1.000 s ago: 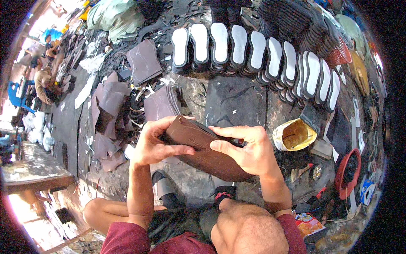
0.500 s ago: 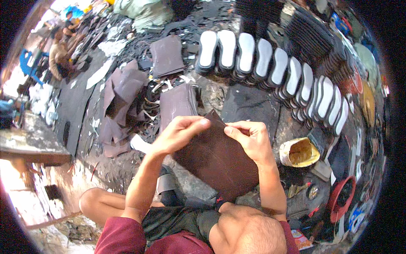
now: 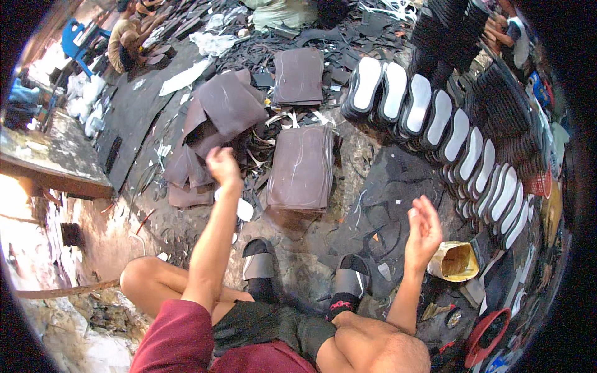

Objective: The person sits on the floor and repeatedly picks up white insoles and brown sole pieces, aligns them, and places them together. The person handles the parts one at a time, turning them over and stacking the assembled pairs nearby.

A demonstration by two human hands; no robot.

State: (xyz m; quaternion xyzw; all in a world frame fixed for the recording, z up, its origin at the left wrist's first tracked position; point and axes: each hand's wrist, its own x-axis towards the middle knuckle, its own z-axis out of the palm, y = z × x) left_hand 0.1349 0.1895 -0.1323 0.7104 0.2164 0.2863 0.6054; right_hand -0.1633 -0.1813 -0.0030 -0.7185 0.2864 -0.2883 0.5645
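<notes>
The person sits on the floor point(image 3: 143, 118) with both hands raised and holding nothing. The left hand point(image 3: 222, 166) is loosely curled, its fingers bent inward, and hangs just left of the stack of brown sheets point(image 3: 303, 168) that lies flat on the floor ahead of the knees. The right hand point(image 3: 424, 231) is open, fingers spread and palm turned toward the stack, well to the right of it and over a dark mat point(image 3: 388, 199). Left of the stack, beyond the left hand, lies a loose heap of brown sheets point(image 3: 217, 112), some folded over. Behind the stack sits a smaller pile of brown sheets point(image 3: 300, 76). To the right of the stack a curved row of shoe soles point(image 3: 435, 118) stands on edge, white faces showing. Near the right hand, further from the stack, sits an open yellowish pot point(image 3: 457, 261). Below the stack, the person's feet wear grey slides point(image 3: 259, 264).
</notes>
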